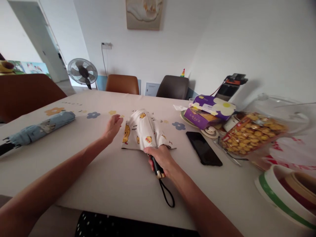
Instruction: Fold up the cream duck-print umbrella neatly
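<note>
A folded white umbrella (pixel 142 133) with yellow duck prints lies on the table in front of me, its canopy loose and partly fanned out. My right hand (pixel 161 158) is wrapped round the top of its black handle, at the lower edge of the canopy. From the handle's end hangs a black wrist loop (pixel 170 200). My left hand (pixel 114 127) is just left of the canopy, apart from it, with nothing in it and its fingers loosely bent. Farther left lies a blue folded umbrella (pixel 43 128) with a black handle.
A black phone (pixel 203 148) lies right of the white umbrella. Beyond it are a purple tissue pack (pixel 207 113), a bag of snacks (pixel 251 133) and a dark bottle (pixel 228 89). Rolls of tape (pixel 278 194) sit at the near right. Chairs (pixel 122 84) line the far edge.
</note>
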Demonstrator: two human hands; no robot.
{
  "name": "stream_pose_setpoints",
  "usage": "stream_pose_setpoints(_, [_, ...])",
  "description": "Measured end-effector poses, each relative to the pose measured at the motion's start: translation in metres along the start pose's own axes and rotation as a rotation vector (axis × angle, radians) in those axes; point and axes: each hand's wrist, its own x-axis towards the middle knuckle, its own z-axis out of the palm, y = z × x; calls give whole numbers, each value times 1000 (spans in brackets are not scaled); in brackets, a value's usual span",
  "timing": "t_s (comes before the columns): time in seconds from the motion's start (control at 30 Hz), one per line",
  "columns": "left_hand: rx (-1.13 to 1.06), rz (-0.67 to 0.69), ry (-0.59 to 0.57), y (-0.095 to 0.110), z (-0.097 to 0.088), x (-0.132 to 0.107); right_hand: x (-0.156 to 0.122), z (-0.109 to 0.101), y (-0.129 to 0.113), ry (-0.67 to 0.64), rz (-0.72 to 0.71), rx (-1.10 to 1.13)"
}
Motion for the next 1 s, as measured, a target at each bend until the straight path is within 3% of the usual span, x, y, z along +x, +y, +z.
stream_pose_setpoints(0.13, [112, -139, -91, 8, 19, 7, -4, 0, -4, -46, 16, -38])
stream_pose_setpoints(0.23, [82, -188, -34, 6, 26, 10, -6, 0, -6, -78, 16, -22])
stream_pose_setpoints(0.37, [-38, -136, 80, -4, 26, 12, -7, 2, -6, -79, 8, 63])
stream_pose_setpoints(0.57, [148, -53, 77, -11, 27, 9, -9, 3, -7, -118, 40, 144])
stream_pose_setpoints(0.7, [220, -32, 139, -7, 24, 10, -12, 2, -10, -50, 18, 77])
stream_pose_setpoints(0.8, [215, 163, 204, 3, 22, 1, -12, 3, -11, 55, -22, 61])
stream_pose_setpoints(0.9, [176, 385, 92, 18, 35, -27, -9, 4, -10, 127, -65, 76])
stream_pose_setpoints(1.0, [95, 343, -125, 32, 59, -60, -7, 5, -7, 136, -103, 58])
